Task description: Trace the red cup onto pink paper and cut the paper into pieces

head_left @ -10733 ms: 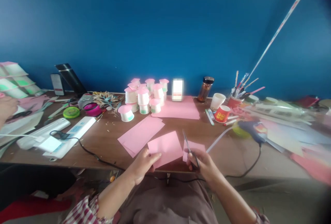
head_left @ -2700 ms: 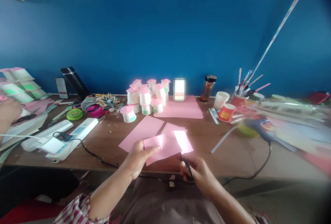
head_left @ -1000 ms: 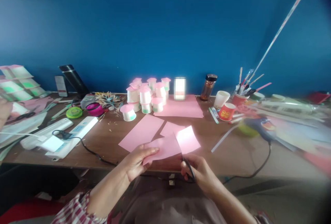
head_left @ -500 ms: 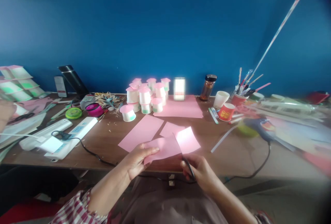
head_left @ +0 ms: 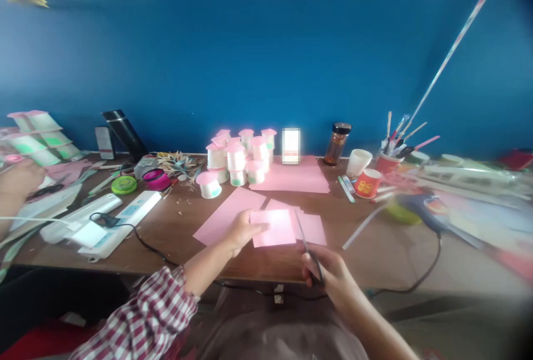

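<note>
My left hand (head_left: 245, 231) pinches a roughly square piece of pink paper (head_left: 273, 229) by its left side, thumb on top. In my right hand (head_left: 328, 271) is a pair of scissors (head_left: 315, 267) with dark handles. Their blades point up and away, just right of the held paper. Whether the blades touch the paper I cannot tell. Behind the held piece, another small pink piece (head_left: 315, 230) lies on the table. A larger pink sheet (head_left: 227, 218) lies left of it. Farther back stand several white paper cups (head_left: 235, 157) with pink paper tops, some stacked.
On the left are a power strip (head_left: 125, 224), a black cable, and another person's hand (head_left: 20, 182). On the right are a glue gun (head_left: 418, 210), a red paper cup (head_left: 368, 183) and a bottle (head_left: 337, 143). More pink paper (head_left: 291, 180) lies at the back.
The scissors were at the paper's right end; now they sit slightly right and nearer. The held paper looks shorter and squarer, and a small pink piece lies behind it. The view has shifted slightly.
</note>
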`<state>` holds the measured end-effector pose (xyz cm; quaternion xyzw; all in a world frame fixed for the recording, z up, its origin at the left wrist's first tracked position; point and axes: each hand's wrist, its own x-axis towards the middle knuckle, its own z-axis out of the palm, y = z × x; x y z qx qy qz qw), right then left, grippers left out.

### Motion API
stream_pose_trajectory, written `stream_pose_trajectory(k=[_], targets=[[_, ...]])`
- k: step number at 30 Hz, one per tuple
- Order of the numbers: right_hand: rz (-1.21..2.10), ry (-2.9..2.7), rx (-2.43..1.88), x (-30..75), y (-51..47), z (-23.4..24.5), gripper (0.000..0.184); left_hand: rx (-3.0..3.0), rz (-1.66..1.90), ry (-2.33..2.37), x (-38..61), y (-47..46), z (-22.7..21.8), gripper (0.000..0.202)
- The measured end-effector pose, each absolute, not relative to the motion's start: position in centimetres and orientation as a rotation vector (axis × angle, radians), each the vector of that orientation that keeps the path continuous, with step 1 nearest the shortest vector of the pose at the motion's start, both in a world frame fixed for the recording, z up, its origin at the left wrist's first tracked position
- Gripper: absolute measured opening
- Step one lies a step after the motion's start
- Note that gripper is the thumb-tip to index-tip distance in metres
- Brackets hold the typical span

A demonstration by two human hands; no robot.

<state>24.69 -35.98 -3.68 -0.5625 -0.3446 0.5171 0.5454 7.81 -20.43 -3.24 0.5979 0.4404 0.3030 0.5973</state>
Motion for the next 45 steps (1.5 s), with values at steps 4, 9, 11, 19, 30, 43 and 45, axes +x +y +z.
stream_pose_trajectory(k=[4,9,11,19,30,43,45], targets=[[1.242,-0.754,-1.325,24.9,-36.9,-4.1,0.053,1.621,0.678,0.911,9.8,-20.0,-3.2,0.047],[1.27,-0.796,-1.294,24.8,-38.3,-4.9,0.055,1.974,0.791,1.11,11.2,-19.5,-3.4,0.063],[1.268,-0.816,-1.31,24.7,-39.0,-5.0,0.053,2.209,0.785,1.219,9.9,-19.0,-3.5,0.053],[1.3,-0.876,-1.369,24.3,-41.0,-5.4,0.053,2.286,0.357,1.856,-1.4,-16.8,-4.0,0.078],[1.433,-1.154,-1.366,23.7,-41.0,-6.1,0.055,2.301,0.276,1.964,-5.2,-18.1,-2.6,0.074],[1.505,-1.111,-1.399,22.5,-41.0,-7.7,0.065,2.605,0.149,1.804,-4.9,-25.3,-5.3,0.048],[1.515,-1.11,-1.395,22.3,-40.9,-7.4,0.067,2.615,0.155,1.758,-3.7,-25.7,-4.9,0.052]])
